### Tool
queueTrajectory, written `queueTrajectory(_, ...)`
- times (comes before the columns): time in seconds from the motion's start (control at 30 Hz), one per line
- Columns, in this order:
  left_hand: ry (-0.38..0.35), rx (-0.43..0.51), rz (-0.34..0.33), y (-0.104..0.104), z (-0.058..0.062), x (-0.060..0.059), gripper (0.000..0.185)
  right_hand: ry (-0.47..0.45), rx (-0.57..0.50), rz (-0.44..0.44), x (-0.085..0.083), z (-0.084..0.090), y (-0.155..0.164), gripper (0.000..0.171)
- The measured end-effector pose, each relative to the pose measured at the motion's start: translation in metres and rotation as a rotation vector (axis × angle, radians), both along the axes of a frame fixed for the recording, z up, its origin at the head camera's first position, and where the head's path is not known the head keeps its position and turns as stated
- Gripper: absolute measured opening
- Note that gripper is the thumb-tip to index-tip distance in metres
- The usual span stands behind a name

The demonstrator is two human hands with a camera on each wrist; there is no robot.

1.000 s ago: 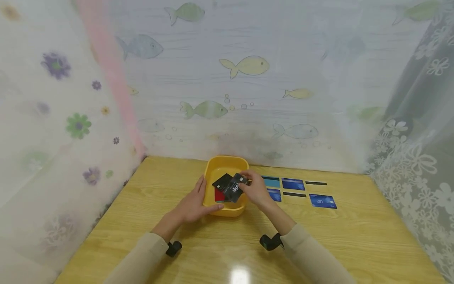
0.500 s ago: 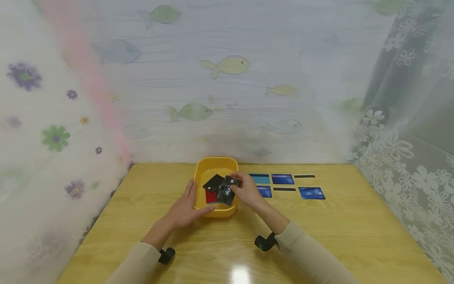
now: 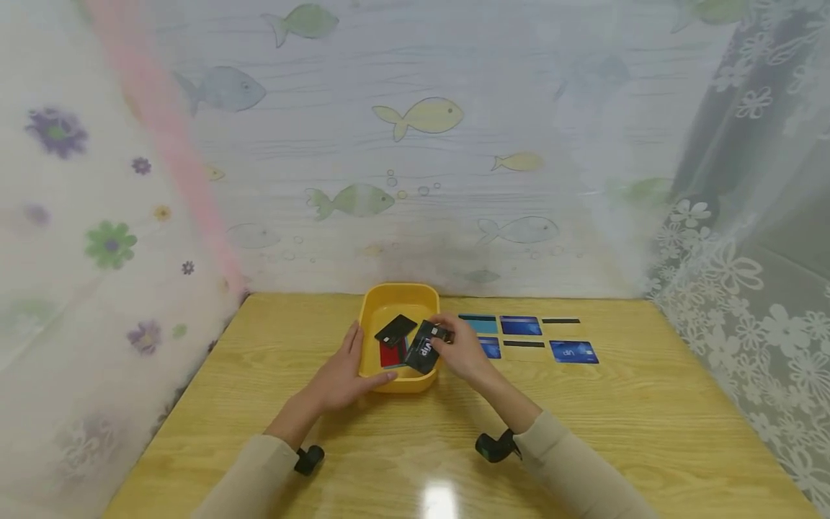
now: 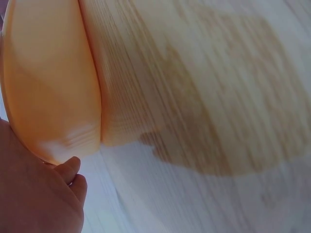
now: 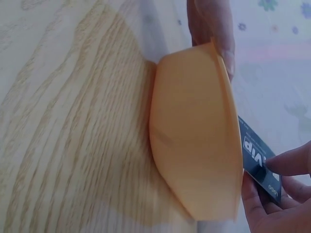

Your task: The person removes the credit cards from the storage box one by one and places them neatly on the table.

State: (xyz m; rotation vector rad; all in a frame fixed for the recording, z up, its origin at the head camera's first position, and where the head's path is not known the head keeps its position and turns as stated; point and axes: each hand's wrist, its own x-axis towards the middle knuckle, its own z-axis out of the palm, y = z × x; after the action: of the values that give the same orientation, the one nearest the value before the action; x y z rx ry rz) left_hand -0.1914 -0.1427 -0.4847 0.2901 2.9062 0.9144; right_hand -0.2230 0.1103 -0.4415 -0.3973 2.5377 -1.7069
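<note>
My left hand [image 3: 338, 376] grips a yellow plastic tub [image 3: 400, 386] at its near left corner, thumb over the front rim and fingers along the left side. In the left wrist view, fingertips press the tub's outer wall [image 4: 53, 77]. Between thumb and fingers, my right hand [image 3: 463, 352] pinches a black VIP card [image 3: 423, 351], tilted over the tub's right side. The right wrist view has this card [image 5: 252, 148] rising past the rim. Another black card [image 3: 395, 330] with a chip lies inside the tub, partly over a red card [image 3: 390, 355].
Right of the tub, cards lie in two rows on the wooden table [image 3: 616, 432]: a light blue card [image 3: 478, 324], dark blue cards such as a VIP card [image 3: 573, 352], and pale cards with black stripes [image 3: 560, 321]. A curtain with fish prints [image 3: 415, 166] hangs behind.
The pinched VIP card has shifted right, away from the other black card, which has turned in the tub. More of the red card shows. The left hand keeps its hold on the tub.
</note>
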Motion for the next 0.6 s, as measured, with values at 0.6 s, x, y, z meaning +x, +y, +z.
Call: queueTrajectory(0.6, 0.017, -0.004, -0.009, 0.000, 0.001, 0.000, 0.125, 0.010, -0.027, 0.023, 0.010, -0.002, 0.017, 0.046)
